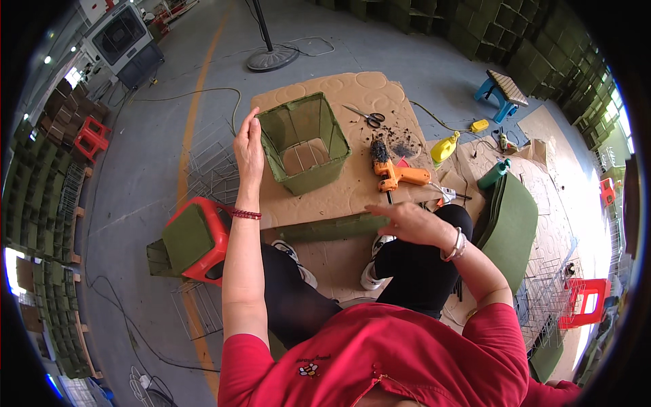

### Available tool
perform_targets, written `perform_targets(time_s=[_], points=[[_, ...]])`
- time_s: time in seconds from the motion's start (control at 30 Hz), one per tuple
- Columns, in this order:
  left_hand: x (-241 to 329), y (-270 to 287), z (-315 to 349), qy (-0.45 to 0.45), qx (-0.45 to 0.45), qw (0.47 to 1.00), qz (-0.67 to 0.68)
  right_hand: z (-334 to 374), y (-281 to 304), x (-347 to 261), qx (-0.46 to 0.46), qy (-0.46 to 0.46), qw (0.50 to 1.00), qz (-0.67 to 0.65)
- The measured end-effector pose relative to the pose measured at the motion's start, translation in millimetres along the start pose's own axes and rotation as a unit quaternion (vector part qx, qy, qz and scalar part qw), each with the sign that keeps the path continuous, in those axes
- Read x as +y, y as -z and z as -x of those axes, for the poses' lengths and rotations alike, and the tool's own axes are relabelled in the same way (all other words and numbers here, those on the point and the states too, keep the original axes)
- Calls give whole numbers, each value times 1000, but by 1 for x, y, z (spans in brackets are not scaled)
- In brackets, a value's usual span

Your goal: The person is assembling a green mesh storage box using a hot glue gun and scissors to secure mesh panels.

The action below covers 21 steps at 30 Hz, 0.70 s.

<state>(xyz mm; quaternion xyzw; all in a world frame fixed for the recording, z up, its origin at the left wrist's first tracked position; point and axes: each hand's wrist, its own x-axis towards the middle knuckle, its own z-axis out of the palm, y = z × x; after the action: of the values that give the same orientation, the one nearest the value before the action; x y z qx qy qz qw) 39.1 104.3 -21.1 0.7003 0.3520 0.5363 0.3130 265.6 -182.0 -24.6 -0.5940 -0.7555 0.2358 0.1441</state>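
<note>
An open-topped green fabric box [315, 178] with a squared rim stands on the cardboard-covered table [369, 85]. Brown shows at its bottom through a thin frame. My left hand [249, 152] lies flat along the box's left side, fingers straight and pointing away from me. Over the table's near edge hovers my right hand [417, 224], its fingers stretched to the left and nothing visible in them. Just beyond it lies an orange glue gun [400, 176] with a blackened front end. Black-handled scissors [369, 117] rest farther back, beside dark crumbs [403, 139].
A yellow bottle [444, 148] and a green bottle [494, 174] stand right of the table. Green panels [512, 217] lean near my right knee. At left, a red stool [215, 234] carries a green panel, near wire frames [210, 173]. Cables cross the floor.
</note>
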Motion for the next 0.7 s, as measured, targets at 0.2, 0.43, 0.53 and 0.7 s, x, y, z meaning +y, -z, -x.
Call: perform_targets(time_s=[0.2,0.43,0.53,0.7], points=[[5,-2,5,48,-8,997,58,-41,45,-33,297,-13,955,-19],[12,0,11,36,-5,999,28,-93,-3,-25,341,-91,928,122],[12,4,12,50,-12,999,18,-85,-30,-40,226,-51,942,-244],[16,5,14,36,-52,997,31,-34,-140,-46,-4,267,962,48]])
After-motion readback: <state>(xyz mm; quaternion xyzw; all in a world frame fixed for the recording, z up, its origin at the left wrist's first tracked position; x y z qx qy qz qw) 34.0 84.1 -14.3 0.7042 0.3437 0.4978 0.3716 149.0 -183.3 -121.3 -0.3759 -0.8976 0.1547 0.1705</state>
